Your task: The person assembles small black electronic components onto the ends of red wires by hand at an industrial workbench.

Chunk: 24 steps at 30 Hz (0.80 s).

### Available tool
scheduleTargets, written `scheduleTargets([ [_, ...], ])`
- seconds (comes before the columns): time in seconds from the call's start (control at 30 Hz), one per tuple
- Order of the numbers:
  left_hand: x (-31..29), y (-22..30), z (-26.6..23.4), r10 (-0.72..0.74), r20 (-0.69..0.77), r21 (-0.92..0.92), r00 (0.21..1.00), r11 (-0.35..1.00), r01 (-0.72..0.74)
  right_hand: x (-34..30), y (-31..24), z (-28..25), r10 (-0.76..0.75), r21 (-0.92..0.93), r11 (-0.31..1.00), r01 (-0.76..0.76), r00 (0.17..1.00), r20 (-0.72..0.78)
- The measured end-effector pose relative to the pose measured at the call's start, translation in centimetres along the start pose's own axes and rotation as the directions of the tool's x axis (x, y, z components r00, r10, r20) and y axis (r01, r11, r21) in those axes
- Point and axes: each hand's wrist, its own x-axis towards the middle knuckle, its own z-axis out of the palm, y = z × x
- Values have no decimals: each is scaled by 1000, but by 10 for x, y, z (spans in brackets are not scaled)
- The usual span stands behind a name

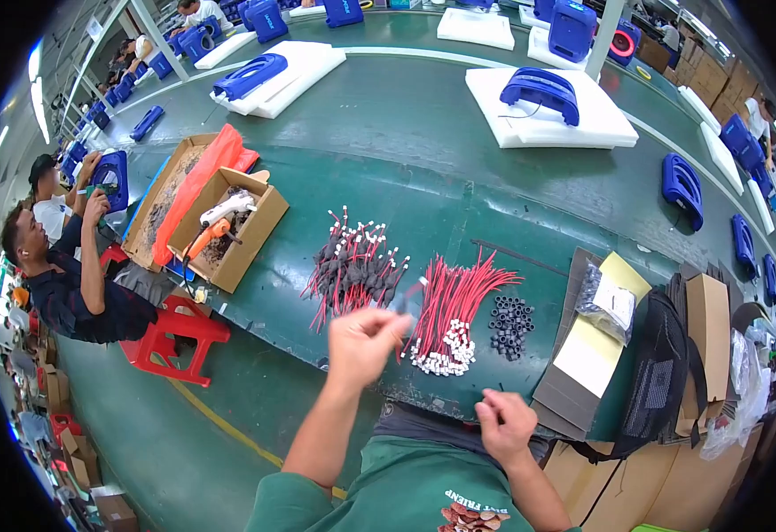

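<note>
Bordering a green floor (290,399), the green bench (326,186) carries red wires (454,297).

Red plastic stool (196,330) at L, blk mesh backpack (650,381) at R nxt to brn cardbd (707,337), & blue plastic housings (539,83), some on wht foam pads (605,117), along far side.

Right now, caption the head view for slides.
Left hand near red connector wires, right hand at front edge of green workbench.
</note>
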Motion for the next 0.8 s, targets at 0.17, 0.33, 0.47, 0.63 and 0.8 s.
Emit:
scheduleTargets([
  [0.17, 11, 14, -9, -78, 37, -186, 996, 979, 84, 10, -14, 3, 56, 129, 990, -63, 997, 54],
  [0.33, -35, 31, 26, -232, 576, -284, 784, 842, 458, 35, -29, 1, 387, 684, 597, -418, 898, 211],
  [0.47, -46, 28, 42, -153, 697, -264, 701, 853, 449, 54, -28, 2, 304, 814, 472, -339, 929, 211],
  [0.63, -47, 30, 46, 41, 537, -82, 843, 997, 4, 48, -24, 10, 323, 807, 440, -395, 908, 268],
  [0.8, -17, 23, 21, 306, 160, 262, 938, 903, -340, 35, -29, 21, 418, 695, 587, -415, 891, 179],
])
